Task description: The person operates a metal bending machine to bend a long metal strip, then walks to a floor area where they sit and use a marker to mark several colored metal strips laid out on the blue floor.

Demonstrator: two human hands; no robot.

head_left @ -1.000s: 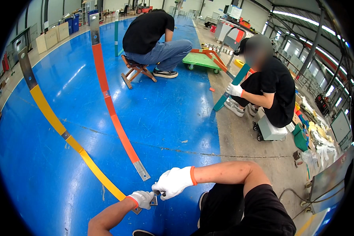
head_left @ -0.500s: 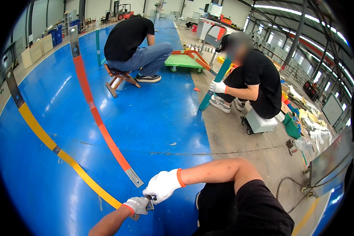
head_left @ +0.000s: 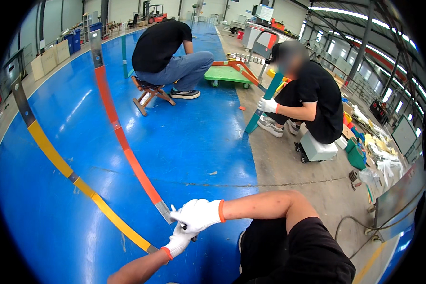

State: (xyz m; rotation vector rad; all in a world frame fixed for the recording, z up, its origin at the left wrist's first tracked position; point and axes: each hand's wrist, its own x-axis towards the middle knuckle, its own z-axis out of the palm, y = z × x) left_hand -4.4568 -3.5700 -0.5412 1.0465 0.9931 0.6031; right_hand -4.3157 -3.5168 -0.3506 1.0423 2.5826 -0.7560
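My right hand (head_left: 196, 216), in a white glove with an orange cuff, is closed above my left hand (head_left: 179, 240), gloved the same way. The two hands meet, and a small dark object (head_left: 184, 227) shows between them; its kind cannot be made out. A long red strip (head_left: 137, 170) with bare metal ends lies on the blue floor, its near end beside my right fingers. A long yellow strip (head_left: 113, 215), also metal-ended, lies to the left; its near end is partly covered by my left wrist.
Ahead, a person in black (head_left: 161, 49) sits on a wooden stool (head_left: 149, 94). Another, seated at right, holds a teal bar (head_left: 265, 102) in a white glove. A green cart (head_left: 227, 75) stands between them. Cables (head_left: 352, 222) and a metal cabinet (head_left: 400, 199) are at right.
My left hand has moved up and right, away from the yellow strip's near end, which now shows more. My hands sit closer together, beside the red strip's end. The whole view has shifted slightly.
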